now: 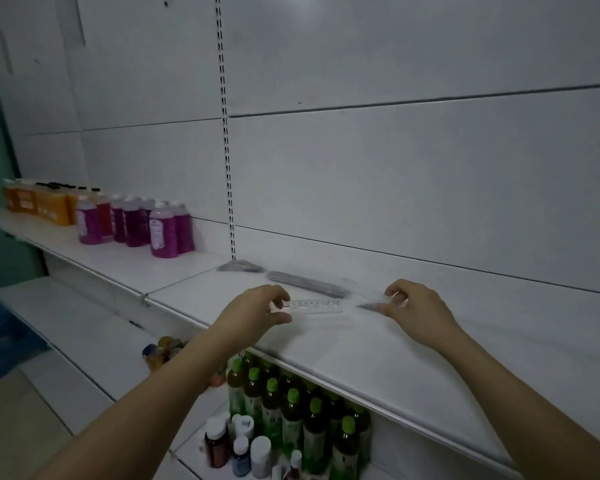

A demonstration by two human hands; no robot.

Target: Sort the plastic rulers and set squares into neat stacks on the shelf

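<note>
Near the frame's centre, the left hand (260,311) pinches a clear ruler (314,305) on the shelf (378,355); the right hand (413,311) pinches a blurred clear piece (373,301). Thin plastic may slip and disturb the stacks (305,283) behind.

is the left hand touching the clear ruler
Touching. The head view shows the left hand with its fingers and thumb curled round the near end of the clear ruler above the shelf.

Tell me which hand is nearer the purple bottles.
Left. The left hand holds a clear ruler, right of the purple bottles; the right hand is farther right.
</note>
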